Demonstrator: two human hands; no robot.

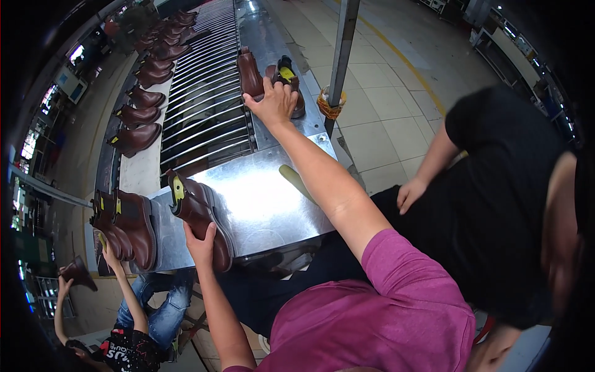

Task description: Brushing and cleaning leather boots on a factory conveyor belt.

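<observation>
My left hand (199,240) grips the sole end of a brown ankle boot (197,208) with a yellow tag, which lies tilted at the near edge of the steel table (273,198). My right arm stretches far out over the table. My right hand (273,102) is closed over the top of a dark brown boot (290,74) with a yellow tag. Just left of that hand, a second brown boot (250,73) stands upright, touching or nearly touching the thumb.
A roller conveyor (204,99) runs away from the table, with several brown boots (145,99) along its left side. A pair of boots (127,226) stands at the table's left, touched by another person's hand (109,250). A person in black (496,204) sits right. A metal post (342,56) rises nearby.
</observation>
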